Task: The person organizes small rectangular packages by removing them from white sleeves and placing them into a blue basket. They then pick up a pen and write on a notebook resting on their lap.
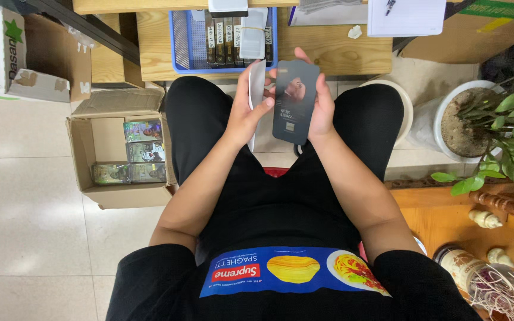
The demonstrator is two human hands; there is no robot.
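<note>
**Dark flat package held upright between two hands, upper middle of the frame**

The dark package (294, 101) sits just above the centre of the frame, over the seated person's lap. It is a thin, flat rectangle with rounded corners, its long axis running nearly top to bottom in the picture, the top end leaning slightly to the right. Its broad face is turned toward the camera: glossy dark grey to black, with a dim reflection or printed picture in the upper half and a small pale label low on the face.

The right hand (322, 107) grips the package along its right edge, fingers wrapped behind it and one fingertip showing above the top edge. The left hand (248, 110) is closed on a thin white sleeve (257, 86), seen almost edge-on and standing upright just left of the package, its thumb reaching across to touch the package's left edge.

Beyond the hands, at the top middle of the frame, a blue mesh basket (179, 41) on a wooden desk (334, 50) holds a row of similar dark packages. At middle left an open cardboard box (81, 142) on the tiled floor holds small colourful boxes. A potted plant (507, 119) stands at the right edge.
</note>
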